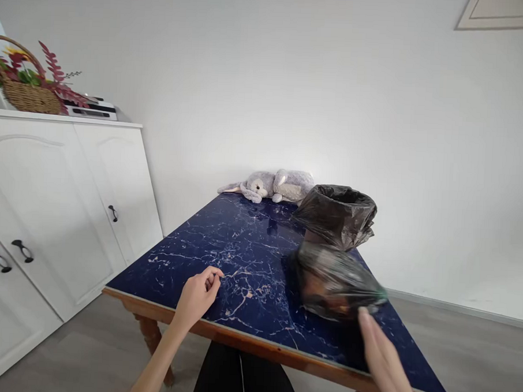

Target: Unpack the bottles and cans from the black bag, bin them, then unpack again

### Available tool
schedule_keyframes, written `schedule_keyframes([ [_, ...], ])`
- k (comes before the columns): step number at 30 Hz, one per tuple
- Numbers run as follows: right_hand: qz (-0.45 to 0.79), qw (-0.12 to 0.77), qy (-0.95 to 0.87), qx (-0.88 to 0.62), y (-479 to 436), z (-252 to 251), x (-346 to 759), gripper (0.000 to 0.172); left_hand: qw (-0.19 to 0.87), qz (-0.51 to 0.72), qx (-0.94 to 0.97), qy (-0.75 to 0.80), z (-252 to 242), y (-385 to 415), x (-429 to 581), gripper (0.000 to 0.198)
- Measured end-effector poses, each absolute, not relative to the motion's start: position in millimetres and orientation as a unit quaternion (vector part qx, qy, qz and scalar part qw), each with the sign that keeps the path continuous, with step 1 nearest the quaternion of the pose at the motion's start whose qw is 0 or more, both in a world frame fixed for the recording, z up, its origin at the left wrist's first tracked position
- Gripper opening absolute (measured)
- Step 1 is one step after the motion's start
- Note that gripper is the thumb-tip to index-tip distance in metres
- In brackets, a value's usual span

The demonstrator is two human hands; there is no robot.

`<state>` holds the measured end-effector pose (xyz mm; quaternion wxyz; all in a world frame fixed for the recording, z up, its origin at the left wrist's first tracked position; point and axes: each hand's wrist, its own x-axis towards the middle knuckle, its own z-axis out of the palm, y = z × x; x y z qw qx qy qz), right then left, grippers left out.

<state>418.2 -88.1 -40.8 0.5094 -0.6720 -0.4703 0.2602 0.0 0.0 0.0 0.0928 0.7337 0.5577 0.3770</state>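
A dark see-through plastic bag point(327, 282) lies at the right side of the blue marble-patterned table point(241, 258), with brownish and reddish contents showing dimly through it. My right hand point(382, 351), smeared by motion, is at the bag's near right end and appears to grip it; most of its fingers are hidden. The bag is blurred too. Just behind it stands a small bin point(315, 239) lined with a black bag point(339, 214) folded over its rim. My left hand point(200, 294) hovers over the table's front left, fingers loosely curled, with nothing visible in them.
A grey plush rabbit point(283, 185) lies at the table's far edge against the white wall. To the left is a white cabinet point(62, 193) with black handles, bearing a wicker basket point(32, 96) of artificial flowers and a white-and-black device point(92, 109). The table's wooden front edge point(276, 352) is close to my lap.
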Motion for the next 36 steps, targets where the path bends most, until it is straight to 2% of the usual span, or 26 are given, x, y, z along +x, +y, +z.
schedule_keyframes([
  [3, 0.38, 0.462, -0.572, -0.561, -96.0, -24.5, 374.6, 0.065, 0.099, 0.375, 0.733, 0.559, 1.1, 0.1, 0.2, 0.026],
  [6, 0.427, 0.437, -0.617, -0.496, -96.4, -15.3, 351.5, 0.051, 0.106, 0.375, 0.732, 0.559, 2.0, 0.3, 0.3, 0.026],
  [16, 0.31, 0.537, -0.595, -0.511, -64.1, -25.3, 329.5, 0.042, 0.113, 0.407, 0.721, 0.549, 5.0, -1.5, 1.7, 0.025],
  [20, 0.32, 0.503, -0.647, -0.475, -62.5, -21.7, 318.0, 0.036, 0.138, 0.441, 0.712, 0.529, 9.9, -5.9, 4.7, 0.024],
  [25, 0.273, 0.446, -0.708, -0.475, -68.0, -22.7, 311.7, 0.03, 0.202, 0.384, 0.767, 0.474, 13.1, -17.8, 17.6, 0.024],
  [28, 0.232, 0.444, -0.724, -0.474, -70.7, -22.2, 311.5, 0.027, 0.2, 0.36, 0.792, 0.451, 8.9, -23.5, 31.9, 0.026],
  [31, 0.221, 0.431, -0.749, -0.453, -72.9, -14.8, 308.9, 0.032, 0.156, 0.345, 0.813, 0.442, 2.3, -25.5, 48.5, 0.027],
  [36, 0.133, 0.356, -0.79, -0.481, -61.2, -1.1, 296.1, 0.056, 0.086, 0.288, 0.835, 0.462, -1.4, -18.7, 72.4, 0.031],
])
